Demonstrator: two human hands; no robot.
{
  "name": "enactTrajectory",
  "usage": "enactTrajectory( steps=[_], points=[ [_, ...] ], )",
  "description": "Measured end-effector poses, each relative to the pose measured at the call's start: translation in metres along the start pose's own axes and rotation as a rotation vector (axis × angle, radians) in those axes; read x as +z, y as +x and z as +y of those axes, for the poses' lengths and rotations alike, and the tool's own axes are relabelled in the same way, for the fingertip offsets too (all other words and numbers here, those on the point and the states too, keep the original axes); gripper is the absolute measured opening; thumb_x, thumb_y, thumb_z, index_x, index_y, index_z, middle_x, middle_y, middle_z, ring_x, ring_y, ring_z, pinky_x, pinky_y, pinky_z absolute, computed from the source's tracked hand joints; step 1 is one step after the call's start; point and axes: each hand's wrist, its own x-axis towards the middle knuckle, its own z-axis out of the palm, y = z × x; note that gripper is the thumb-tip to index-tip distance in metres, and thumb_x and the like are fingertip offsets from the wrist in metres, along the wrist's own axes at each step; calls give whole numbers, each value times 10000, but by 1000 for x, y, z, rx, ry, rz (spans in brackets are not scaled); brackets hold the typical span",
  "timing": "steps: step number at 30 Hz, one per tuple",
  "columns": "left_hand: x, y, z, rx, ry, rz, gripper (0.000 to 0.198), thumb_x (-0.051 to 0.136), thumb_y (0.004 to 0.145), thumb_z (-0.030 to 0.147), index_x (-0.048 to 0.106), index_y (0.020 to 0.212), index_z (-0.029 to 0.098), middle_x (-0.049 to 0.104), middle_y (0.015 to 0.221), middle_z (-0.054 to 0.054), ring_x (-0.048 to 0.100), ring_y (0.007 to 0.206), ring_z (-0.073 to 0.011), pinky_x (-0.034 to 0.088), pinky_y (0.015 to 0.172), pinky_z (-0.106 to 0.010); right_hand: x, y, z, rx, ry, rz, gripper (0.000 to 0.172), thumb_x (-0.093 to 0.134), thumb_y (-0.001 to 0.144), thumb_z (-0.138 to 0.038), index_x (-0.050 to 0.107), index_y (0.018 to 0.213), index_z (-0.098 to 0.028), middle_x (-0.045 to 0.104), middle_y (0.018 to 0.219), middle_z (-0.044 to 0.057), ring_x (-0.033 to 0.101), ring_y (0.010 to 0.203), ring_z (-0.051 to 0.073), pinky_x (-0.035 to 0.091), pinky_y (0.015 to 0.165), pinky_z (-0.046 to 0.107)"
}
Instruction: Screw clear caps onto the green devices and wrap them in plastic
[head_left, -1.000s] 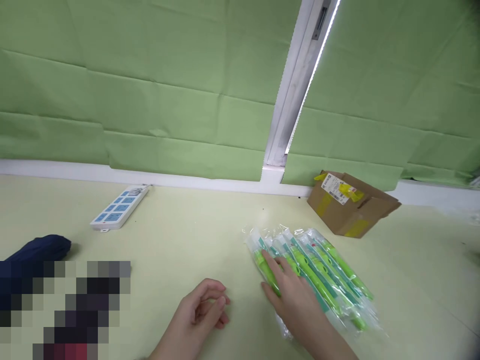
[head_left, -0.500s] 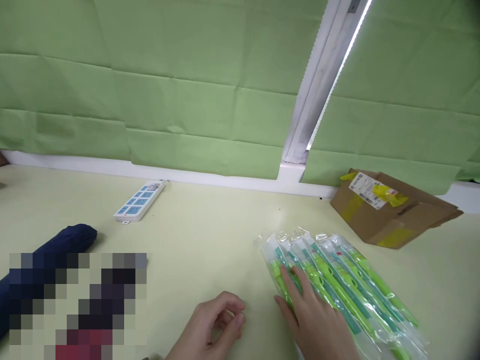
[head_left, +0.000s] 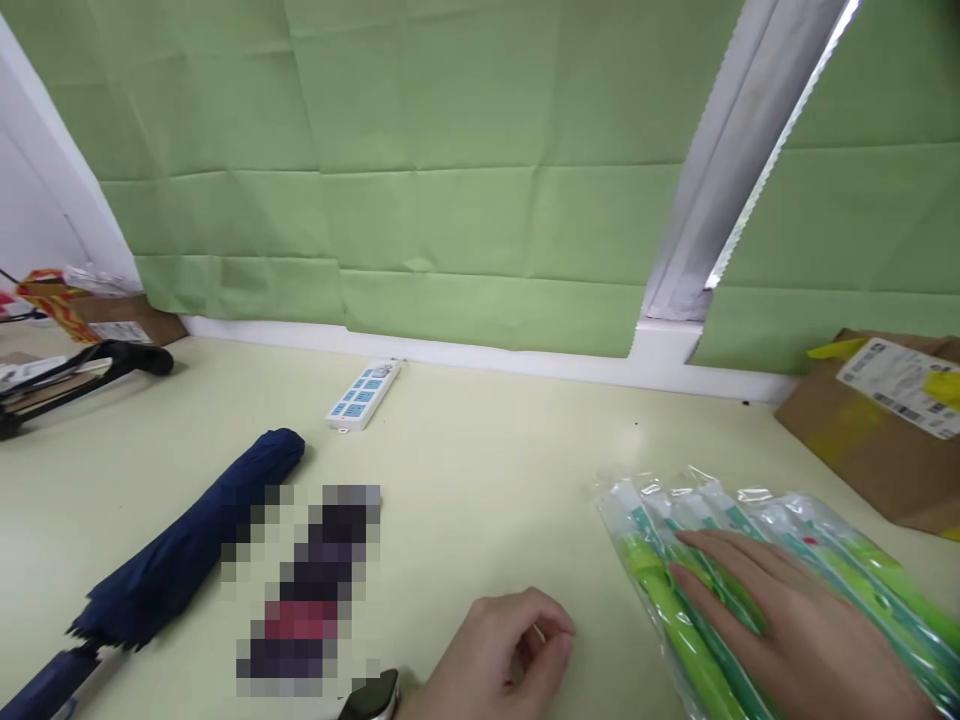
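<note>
My right hand [head_left: 787, 620] lies flat across a row of bright green plastic tubes in clear plastic sleeves [head_left: 847, 570], its fingers pointing left and touching the sleeves without gripping them. The row runs off the lower right of the view, so its far ends are hidden. My left hand [head_left: 499, 650] rests on the pale table [head_left: 480, 450] a little left of the packets. Its fingers are curled and hold nothing. A dark watch [head_left: 371, 697] sits at my left wrist.
A folded navy umbrella [head_left: 187, 545] lies at the left, beside a pixelated patch [head_left: 307, 590]. A white power strip [head_left: 364, 395] stands near the wall. A cardboard box [head_left: 877, 420] is cut off at the right. A black item [head_left: 75, 380] and a box [head_left: 127, 320] sit far left.
The view has swung left, so everything has shifted right in the picture and the umbrella shows in full. My right hand lies flatter across the packets, and my left hand stays curled.
</note>
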Motion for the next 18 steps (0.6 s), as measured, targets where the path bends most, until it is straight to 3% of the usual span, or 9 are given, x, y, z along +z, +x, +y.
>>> enactTrajectory(
  steps=[2, 5, 10, 18],
  points=[
    [0, -2, 2, 20, 33, -17, 155, 577, 908, 296, 671, 902, 173, 636, 705, -43, 560, 594, -142, 414, 522, -199, -4, 5, 2, 28, 0, -73, 334, 573, 902, -531, 754, 1018, -276, 809, 1046, 62, 754, 951, 339, 599, 781, 484],
    [-1, -3, 4, 47, 51, -80, 155, 559, 906, 282, 659, 855, 176, 570, 640, -10, 455, 524, -113, 325, 453, -192, -7, 5, 2, 77, -35, -7, 357, 483, 947, -462, 731, 990, -208, 806, 1017, 113, 762, 875, 338, 595, 703, 461],
    [-1, -2, 6, 152, 101, -158, 214, 468, 953, 244, 622, 815, 190, 443, 568, 33, 314, 471, -103, 252, 424, -218, -11, -4, 3, 89, -17, 28, 325, 523, 947, -430, 740, 958, -189, 818, 842, 76, 747, 632, 239, 569, 547, 331],
    [5, -5, -4, 465, 433, -111, 448, 387, 1040, 238, 560, 629, 205, 501, 477, 6, 416, 407, -119, 344, 462, -259, -18, -8, -1, 52, -21, 48, 286, 537, 965, -395, 740, 932, -196, 792, 720, 34, 694, 515, 177, 524, 473, 263]
  ],
)
